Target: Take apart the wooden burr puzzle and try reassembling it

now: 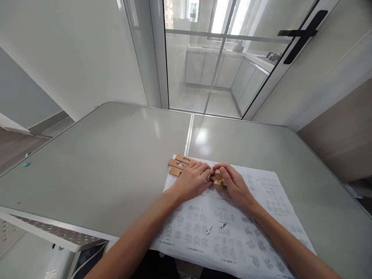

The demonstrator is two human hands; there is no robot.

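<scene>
A small assembly of interlocking wooden puzzle blocks (pixel 218 183) sits between my two hands, above the printed instruction sheet (pixel 200 248). My left hand (pixel 193 179) reaches in from the left, its fingers curled around the left side of the blocks; part of the grip is hidden. My right hand (pixel 235 183) holds the blocks from the right, thumb and fingers closed around them. Beside my left hand lie several flat wooden pieces with cut-out slots (pixel 178 164), on the sheet's upper left corner and jutting past its edge.
The grey table (pixel 101 162) spreads around the sheet, with a metal seam (pixel 189 133) running away from me. A small teal object (pixel 26 164) lies at the far left. Beyond the table stands a glass door (pixel 200 69) with a black handle (pixel 305 37).
</scene>
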